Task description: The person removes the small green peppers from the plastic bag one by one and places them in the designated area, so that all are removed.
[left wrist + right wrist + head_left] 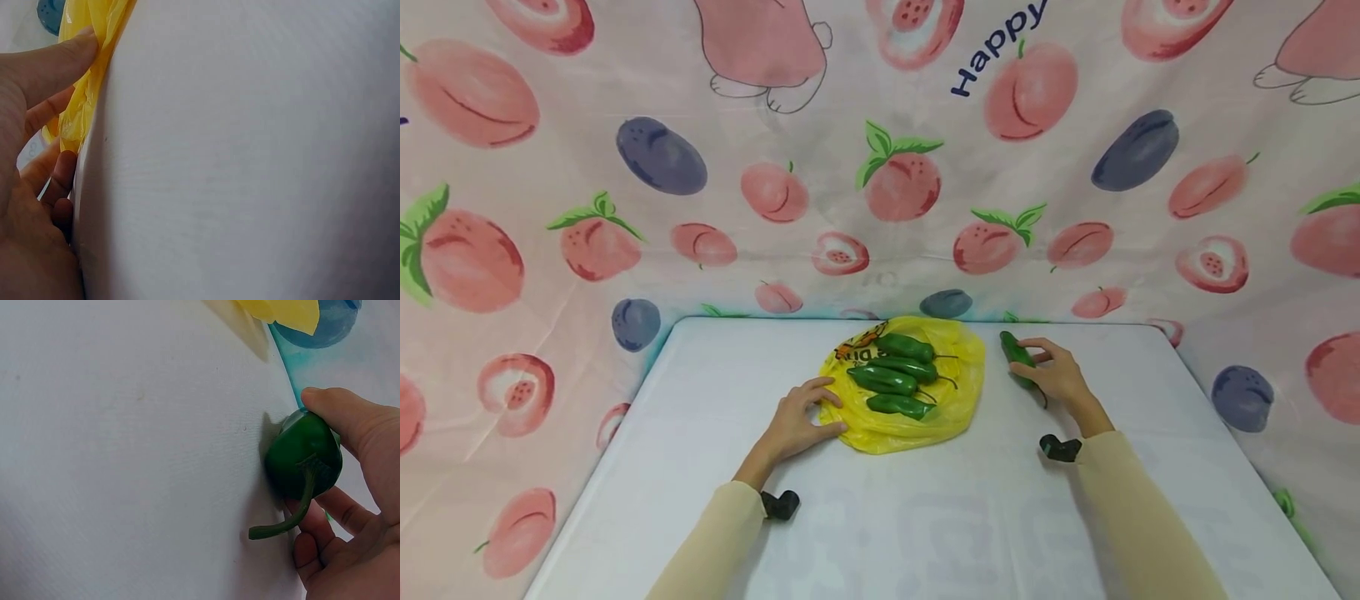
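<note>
A yellow plastic bag point(951, 417) lies spread on the white table, with several green peppers point(883, 379) side by side on top of it. My left hand point(793, 421) is at the bag's left edge, holding crumpled yellow plastic point(94, 81) between thumb and curved fingers. To the right of the bag, my right hand point(1052, 371) grips one more green pepper point(1017, 354) across its body. In the right wrist view that pepper point(300, 453) points its curved stem point(281, 530) toward the camera, close to the tabletop. The thumb is on one side, fingers on the other.
The white table point(910, 533) stretches toward me and to both sides. Right behind its far edge hangs a pink cloth point(880, 275) printed with fruit. Small black devices sit at the left wrist point(781, 505) and right wrist point(1060, 448).
</note>
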Demonstrator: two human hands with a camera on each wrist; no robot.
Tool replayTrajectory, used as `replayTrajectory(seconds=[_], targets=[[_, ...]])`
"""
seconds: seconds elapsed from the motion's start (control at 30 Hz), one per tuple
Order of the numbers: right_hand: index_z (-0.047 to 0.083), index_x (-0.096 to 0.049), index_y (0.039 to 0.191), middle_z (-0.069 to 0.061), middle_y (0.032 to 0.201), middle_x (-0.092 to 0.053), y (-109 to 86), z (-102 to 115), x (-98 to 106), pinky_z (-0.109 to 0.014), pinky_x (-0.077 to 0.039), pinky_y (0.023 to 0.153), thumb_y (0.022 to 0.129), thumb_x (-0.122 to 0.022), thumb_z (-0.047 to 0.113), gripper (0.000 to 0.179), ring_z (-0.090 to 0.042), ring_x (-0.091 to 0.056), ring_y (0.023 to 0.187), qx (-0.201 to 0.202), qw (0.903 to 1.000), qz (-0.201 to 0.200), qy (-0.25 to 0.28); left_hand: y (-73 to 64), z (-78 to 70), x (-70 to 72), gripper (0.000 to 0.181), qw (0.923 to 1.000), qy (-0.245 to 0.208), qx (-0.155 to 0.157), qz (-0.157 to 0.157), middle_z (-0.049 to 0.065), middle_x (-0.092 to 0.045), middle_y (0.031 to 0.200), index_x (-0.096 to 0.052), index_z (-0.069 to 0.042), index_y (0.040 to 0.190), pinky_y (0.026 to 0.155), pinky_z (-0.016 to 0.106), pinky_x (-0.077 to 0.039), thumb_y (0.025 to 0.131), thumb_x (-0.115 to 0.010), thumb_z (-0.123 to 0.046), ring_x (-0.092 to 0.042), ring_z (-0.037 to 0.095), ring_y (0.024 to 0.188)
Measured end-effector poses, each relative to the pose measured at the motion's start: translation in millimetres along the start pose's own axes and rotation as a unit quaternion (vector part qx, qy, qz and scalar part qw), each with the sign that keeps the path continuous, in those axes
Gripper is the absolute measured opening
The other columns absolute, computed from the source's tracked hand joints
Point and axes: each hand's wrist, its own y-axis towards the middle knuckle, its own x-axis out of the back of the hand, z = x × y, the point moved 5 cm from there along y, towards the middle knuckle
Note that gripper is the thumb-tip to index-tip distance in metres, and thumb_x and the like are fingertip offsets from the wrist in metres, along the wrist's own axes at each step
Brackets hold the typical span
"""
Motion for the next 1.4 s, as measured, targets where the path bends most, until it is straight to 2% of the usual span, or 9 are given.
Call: replayTrajectory(seconds=[0.27,0.73,1.03,1.4], targets=[[0.017,-0.051,0.147,-0.029,0.139,-0.048,2.8,-4,1,-0.044,-0.051,0.088,0.094,-0.075,0.039,0.062,-0.043,-0.048,0.118,-0.001,1.0,0.002,0.002,0.2,-0.4,0.1,0.029,1.0,-0.004,-0.004,-0.001,0.007,-0.05,0.154,-0.072,-0.024,0.106,0.115,0.063,-0.024,0.084,-0.086,-0.033,-0.043,0.038,0.14],[0.014,-0.048,0.149,-0.032,0.14,-0.047,0.7,5,4,-0.045,-0.05,0.089,0.094,-0.074,0.041,0.067,-0.046,-0.049,0.12,0.019,0.9996,0.019,-0.006,1.0,0.7,-1.4,0.029,1.0,-0.007,0.005,-0.002,0.005,-0.05,0.154,-0.072,-0.023,0.107,0.116,0.06,-0.023,0.084,-0.086,-0.032,-0.043,0.035,0.14],[0.015,-0.046,0.149,-0.032,0.144,-0.046,-0.3,4,2,-0.058,-0.047,0.096,0.096,-0.072,0.042,0.065,-0.048,-0.046,0.126,0.024,0.9994,0.021,-0.015,0.5,-2.1,1.7,0.027,0.9997,-0.005,-0.017,-0.015,0.009,-0.052,0.152,-0.073,-0.021,0.105,0.114,0.064,-0.025,0.084,-0.086,-0.031,-0.045,0.039,0.137],[0.012,-0.045,0.149,-0.033,0.143,-0.046,-0.9,7,2,-0.061,-0.046,0.098,0.096,-0.072,0.041,0.066,-0.048,-0.046,0.126,0.036,0.9984,0.032,-0.031,-1.3,-0.9,-0.1,0.02,0.9995,-0.007,-0.026,-0.017,0.009,-0.053,0.151,-0.073,-0.022,0.105,0.113,0.066,-0.025,0.09,-0.08,-0.033,-0.046,0.04,0.138]])
